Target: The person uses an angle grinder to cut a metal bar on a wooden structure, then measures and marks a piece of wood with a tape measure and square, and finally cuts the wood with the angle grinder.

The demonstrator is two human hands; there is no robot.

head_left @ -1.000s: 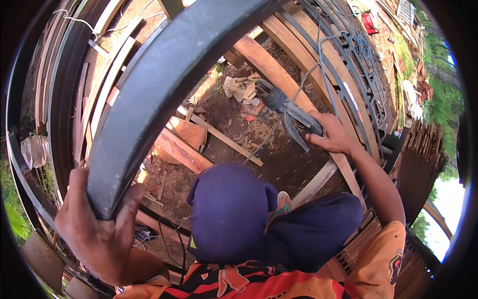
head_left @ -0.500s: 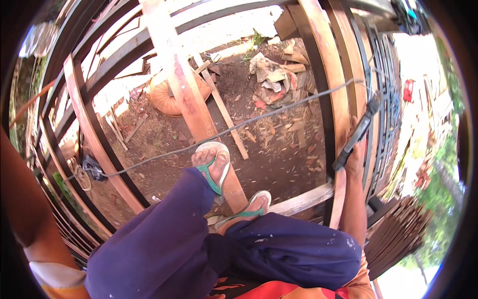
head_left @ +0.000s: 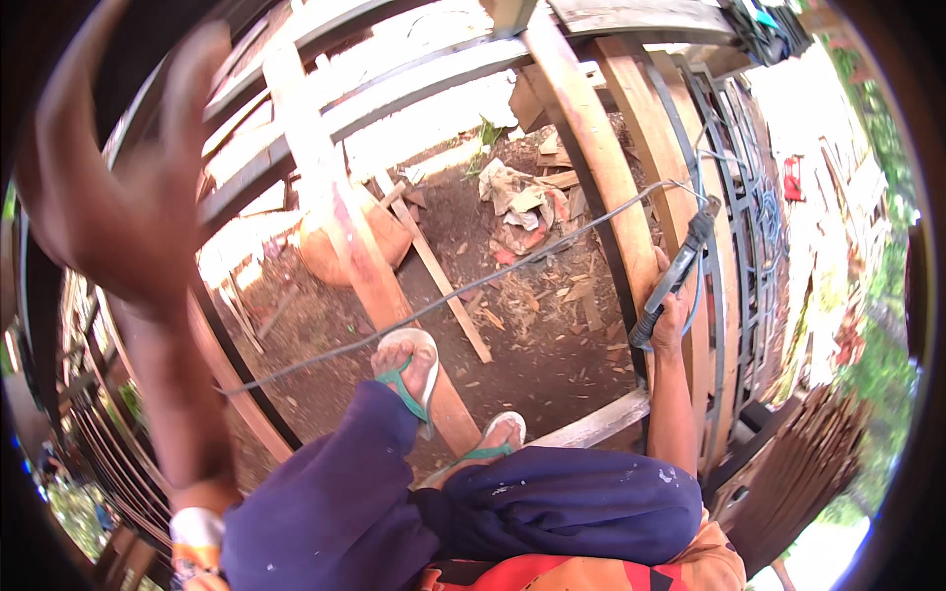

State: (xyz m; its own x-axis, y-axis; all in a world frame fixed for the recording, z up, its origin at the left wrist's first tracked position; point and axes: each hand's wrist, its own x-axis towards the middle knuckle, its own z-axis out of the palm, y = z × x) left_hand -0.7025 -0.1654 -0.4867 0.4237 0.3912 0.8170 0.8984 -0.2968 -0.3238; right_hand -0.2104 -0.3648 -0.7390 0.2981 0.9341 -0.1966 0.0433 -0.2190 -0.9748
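Note:
My left hand [head_left: 123, 197] is raised at the upper left, blurred, with its fingers apart and nothing visible in them. On the right, my right hand [head_left: 672, 313] closes around a long dark tool [head_left: 674, 278] with black ribbed ends and a grey middle; its exact kind is unclear. That hand is beside an upright-looking wooden beam [head_left: 599, 167], and a thin blue cord [head_left: 698, 281] runs close to the tool. A grey cable [head_left: 522, 258] stretches across the frame toward it. My sandalled feet [head_left: 410, 372] rest on a reddish wooden beam [head_left: 367, 261].
Below the beams lies bare ground with wood chips, a crumpled cloth heap [head_left: 522, 202] and a round orange thing [head_left: 330, 241]. A narrow batten [head_left: 443, 281] leans there. Dark rails [head_left: 424, 84] cross the far side. Stacked brown sheets [head_left: 808, 473] stand at the lower right.
My left arm has swung up from the lower left edge, bringing the hand into view. The tool in my right hand has shifted slightly left in the picture, as the view moved.

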